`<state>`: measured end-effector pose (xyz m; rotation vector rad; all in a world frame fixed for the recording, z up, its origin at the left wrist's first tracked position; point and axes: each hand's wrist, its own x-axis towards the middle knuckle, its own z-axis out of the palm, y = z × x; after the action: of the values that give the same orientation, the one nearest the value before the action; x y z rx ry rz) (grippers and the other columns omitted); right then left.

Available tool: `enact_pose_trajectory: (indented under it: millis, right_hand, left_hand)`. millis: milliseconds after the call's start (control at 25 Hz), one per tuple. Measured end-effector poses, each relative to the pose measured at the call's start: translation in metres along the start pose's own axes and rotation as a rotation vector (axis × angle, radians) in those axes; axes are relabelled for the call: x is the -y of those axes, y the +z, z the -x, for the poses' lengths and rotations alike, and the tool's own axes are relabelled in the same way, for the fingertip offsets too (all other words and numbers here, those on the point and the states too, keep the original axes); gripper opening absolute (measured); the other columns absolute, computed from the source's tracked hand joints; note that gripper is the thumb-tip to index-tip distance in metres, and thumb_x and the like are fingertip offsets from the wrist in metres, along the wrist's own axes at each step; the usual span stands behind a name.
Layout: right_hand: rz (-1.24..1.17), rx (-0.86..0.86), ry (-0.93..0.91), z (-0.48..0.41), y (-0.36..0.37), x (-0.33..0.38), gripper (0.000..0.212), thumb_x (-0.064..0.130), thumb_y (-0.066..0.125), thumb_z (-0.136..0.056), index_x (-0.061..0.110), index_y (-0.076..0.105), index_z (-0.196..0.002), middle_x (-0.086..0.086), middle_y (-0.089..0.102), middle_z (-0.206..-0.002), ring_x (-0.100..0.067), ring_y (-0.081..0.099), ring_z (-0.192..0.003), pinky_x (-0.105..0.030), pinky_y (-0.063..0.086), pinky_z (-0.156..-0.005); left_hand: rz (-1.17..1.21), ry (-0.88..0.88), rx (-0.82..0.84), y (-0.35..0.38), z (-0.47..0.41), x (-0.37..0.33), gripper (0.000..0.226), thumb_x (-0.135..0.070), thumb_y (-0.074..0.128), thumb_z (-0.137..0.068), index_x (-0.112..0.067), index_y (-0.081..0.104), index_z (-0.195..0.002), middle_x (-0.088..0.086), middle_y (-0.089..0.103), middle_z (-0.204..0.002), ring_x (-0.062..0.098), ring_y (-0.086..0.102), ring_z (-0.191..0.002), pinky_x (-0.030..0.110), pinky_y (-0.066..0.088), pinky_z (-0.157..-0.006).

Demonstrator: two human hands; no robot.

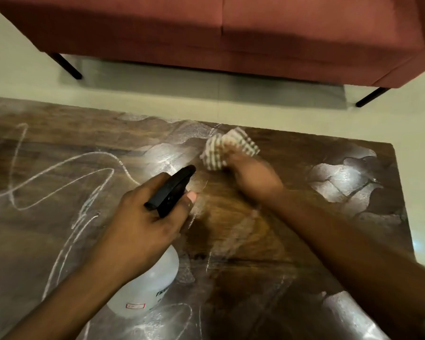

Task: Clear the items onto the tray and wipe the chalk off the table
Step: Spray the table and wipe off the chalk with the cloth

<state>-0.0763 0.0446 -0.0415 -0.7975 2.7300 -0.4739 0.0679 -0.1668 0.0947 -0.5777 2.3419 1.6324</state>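
Likely soft and light, the cloth (231, 149) is held bunched in the right hand (253, 176) at upper centre; the left hand (142, 217) grips the spray bottle (147, 290) by its neck.

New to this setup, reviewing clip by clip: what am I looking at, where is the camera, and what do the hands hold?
No machine here: a person works bare-handed, filmed by one wide-angle camera on their head, looking down. The left hand grips a white spray bottle by its black trigger head. The right hand holds a striped cloth on the wooden table. Chalk scribbles cover the table's left part; wet patches shine on the right. A red sofa stands beyond.
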Motion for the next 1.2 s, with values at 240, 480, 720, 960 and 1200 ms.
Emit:
enact_pose_trajectory:
  millis: [240, 480, 720, 960, 1200]
  right_hand:
    - [-0.096, -0.271, 0.372, 0.052, 0.013, -0.01, 0.065, 0.002, 0.051, -0.099, 0.02, 0.043, -0.161, -0.009, 0.034, -0.171, -0.029, 0.034, -0.157, -0.043, 0.033, -0.127]
    - [-0.036, 0.249, -0.404, 0.254, 0.116, 0.165, 0.047, 0.04, 0.052, -0.097, 0.033, 0.05, -0.143, 0.008, 0.059, -0.147, -0.013, 0.064, -0.13, -0.029, 0.059, -0.1]
    - [-0.03, -0.117, 0.31, 0.164, 0.036, 0.018, 0.071, 0.0, 0.058, -0.094, 0.026, 0.046, -0.159, -0.003, 0.036, -0.171, -0.024, 0.036, -0.157, -0.044, 0.04, -0.123]
    - [-0.217, -0.188, 0.428, 0.194, 0.086, 0.107, 0.069, 0.001, 0.054, -0.095, 0.023, 0.046, -0.16, -0.004, 0.032, -0.173, -0.024, 0.024, -0.161, -0.043, 0.032, -0.128]
    - [-0.192, 0.1, -0.187, 0.363, 0.137, 0.183, 0.04, 0.027, 0.056, -0.1, 0.026, 0.068, -0.138, 0.002, 0.06, -0.153, -0.021, 0.052, -0.147, -0.036, 0.053, -0.111]
  left_hand:
    - [0.016, 0.018, -0.009, -0.025, 0.033, 0.001, 0.03, -0.054, 0.069, -0.084, -0.029, 0.069, -0.101, 0.015, 0.072, -0.089, 0.036, 0.072, -0.072, 0.049, 0.057, -0.071]
    - [-0.097, 0.038, 0.122, -0.044, 0.069, 0.015, 0.034, -0.052, 0.068, -0.089, -0.018, 0.067, -0.098, 0.016, 0.067, -0.073, 0.039, 0.071, -0.068, 0.054, 0.055, -0.07]
    - [-0.127, 0.049, 0.216, -0.041, 0.115, 0.031, 0.032, -0.064, 0.067, -0.09, -0.036, 0.07, -0.106, 0.011, 0.071, -0.083, 0.031, 0.074, -0.073, 0.061, 0.061, -0.077]
    - [-0.087, -0.012, 0.234, -0.029, 0.162, 0.045, 0.013, -0.053, 0.068, -0.085, -0.051, 0.069, -0.098, 0.011, 0.073, -0.088, 0.028, 0.075, -0.07, 0.052, 0.059, -0.078]
    - [-0.129, -0.096, 0.214, -0.007, 0.202, 0.049, 0.016, -0.055, 0.068, -0.078, -0.067, 0.067, -0.089, 0.01, 0.077, -0.089, 0.025, 0.076, -0.067, 0.05, 0.06, -0.078]
